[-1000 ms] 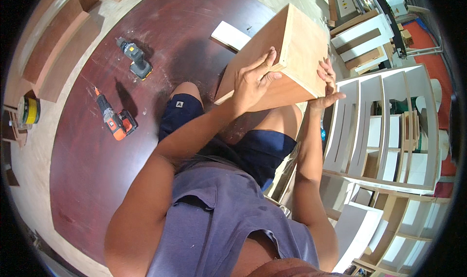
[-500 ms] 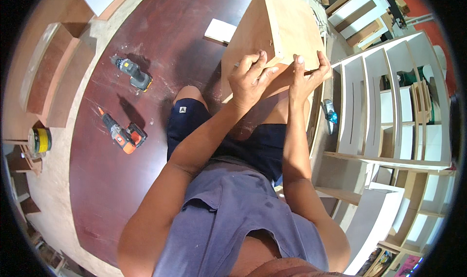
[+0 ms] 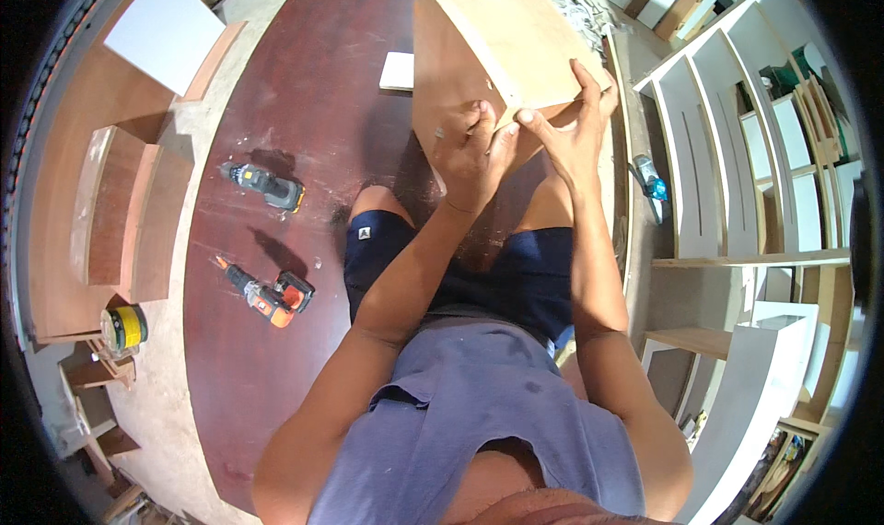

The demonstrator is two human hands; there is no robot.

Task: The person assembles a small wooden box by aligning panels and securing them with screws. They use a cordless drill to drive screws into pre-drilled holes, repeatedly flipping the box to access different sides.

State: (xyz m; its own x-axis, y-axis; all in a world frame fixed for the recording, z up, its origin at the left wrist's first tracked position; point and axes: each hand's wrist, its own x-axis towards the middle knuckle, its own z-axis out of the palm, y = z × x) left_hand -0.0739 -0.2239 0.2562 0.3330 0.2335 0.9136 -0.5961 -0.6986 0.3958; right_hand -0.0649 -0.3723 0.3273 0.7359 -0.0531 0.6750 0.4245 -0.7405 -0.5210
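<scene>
I sit on a dark red-brown board [image 3: 304, 92] with a light plywood box [image 3: 488, 37] tilted up in front of my knees. My left hand [image 3: 470, 152] grips the box's near lower corner, fingers curled over its edge. Beside it, my right hand [image 3: 571, 124] clasps the same edge, with its fingers spread up the right face. The two hands touch at the fingertips.
Two cordless drills lie on the board to my left: a green-black one [image 3: 267, 186] and an orange one [image 3: 272, 295]. A small white panel [image 3: 398, 70] lies behind the box. White shelf carcasses [image 3: 737, 157] stand at the right, brown wooden boxes [image 3: 129, 212] and a yellow tape roll [image 3: 124, 327] at the left.
The box has swung upward and away from me, and both hands have come together at its near lower corner. The view has shifted with my head.
</scene>
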